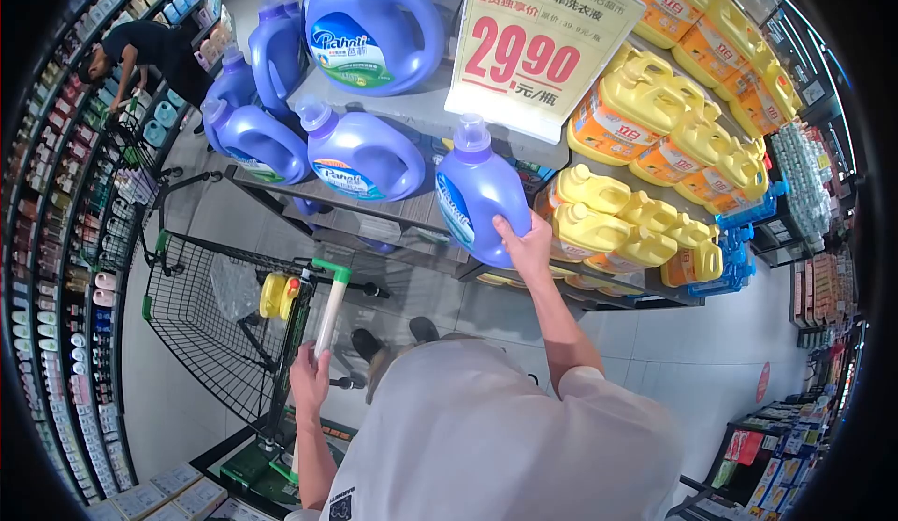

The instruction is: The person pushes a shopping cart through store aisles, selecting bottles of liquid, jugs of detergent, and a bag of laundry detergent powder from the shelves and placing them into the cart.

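Purple plastic forms the detergent bottle (475,198) gripped by the right hand (527,243), which is clamped on its side, thumb laid over the near face. The bottle is upright with a slight lean, cap up, at the front right corner of the shelf (412,207); whether its base bears on the boards cannot be told. Just left of it stands a matching bottle (360,164), with the price sign (544,53) behind and yellow jugs (589,229) to the right. The person's left hand (310,377) is closed around the cart handle (330,313), and yellow containers (275,296) sit in the shopping cart (217,311).

The likeliest trouble is a drop: the bottle looks full and bulky, and a single hand on its smooth side could let it twist or slip past the front edge to the floor (608,334). Swinging its base left might knock the matching bottle; lifting it straight up might catch the sign's lower edge. A cart on wheels makes a poor brace, and leaning on its handle could roll it away and upset the person's balance.
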`<state>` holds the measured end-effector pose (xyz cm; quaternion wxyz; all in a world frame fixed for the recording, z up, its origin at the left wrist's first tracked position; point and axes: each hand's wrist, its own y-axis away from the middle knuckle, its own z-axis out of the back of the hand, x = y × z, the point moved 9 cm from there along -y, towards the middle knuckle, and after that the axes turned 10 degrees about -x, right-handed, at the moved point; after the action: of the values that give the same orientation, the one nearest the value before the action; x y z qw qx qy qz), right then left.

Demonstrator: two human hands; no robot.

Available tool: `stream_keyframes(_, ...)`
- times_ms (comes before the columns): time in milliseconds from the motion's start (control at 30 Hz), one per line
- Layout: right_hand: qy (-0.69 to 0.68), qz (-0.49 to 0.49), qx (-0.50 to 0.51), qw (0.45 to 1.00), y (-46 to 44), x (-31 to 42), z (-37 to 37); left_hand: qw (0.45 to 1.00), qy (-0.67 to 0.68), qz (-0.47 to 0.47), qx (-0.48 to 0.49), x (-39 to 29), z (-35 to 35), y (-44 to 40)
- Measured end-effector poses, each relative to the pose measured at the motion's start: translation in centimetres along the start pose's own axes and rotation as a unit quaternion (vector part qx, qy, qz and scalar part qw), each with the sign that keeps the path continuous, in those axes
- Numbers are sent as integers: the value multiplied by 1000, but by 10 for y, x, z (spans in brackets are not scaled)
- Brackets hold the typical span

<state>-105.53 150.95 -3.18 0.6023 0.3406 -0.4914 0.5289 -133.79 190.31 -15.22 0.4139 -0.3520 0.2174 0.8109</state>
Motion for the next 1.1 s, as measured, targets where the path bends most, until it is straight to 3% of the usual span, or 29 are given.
stream_keyframes(100,35,-3,14,999,12,15,12,999,31,12,-13,1,1,2)
stream_keyframes(167,57,5,35,998,24,30,22,991,-25,-82,-99,-22,17,4)
stream_keyframes(267,74,27,73,994,44,65,29,990,34,-105,-86,-61,11,-9)
stream_keyframes(400,52,70,152,984,65,120,33,962,187,-199,-1,-158,-21,-40)
stream_keyframes(467,17,47,177,983,73,139,34,950,216,-224,26,-197,-39,-57)
stream_keyframes(533,-19,24,200,979,79,154,33,844,488,-167,150,-225,-58,-67)
stream_keyframes(567,-48,11,223,974,82,162,29,844,486,-169,150,-225,-58,-73)
stream_keyframes(633,-78,-3,246,966,85,175,24,768,534,-65,347,-222,-80,-69)
stream_keyframes(700,-102,-17,275,956,85,185,15,748,562,-41,350,-218,-75,-69)
stream_keyframes(800,-142,-79,249,955,69,172,1,776,572,-39,263,-207,-61,-70)
stream_keyframes(1100,-229,-183,303,907,22,126,-38,799,582,49,144,-194,-30,-58)
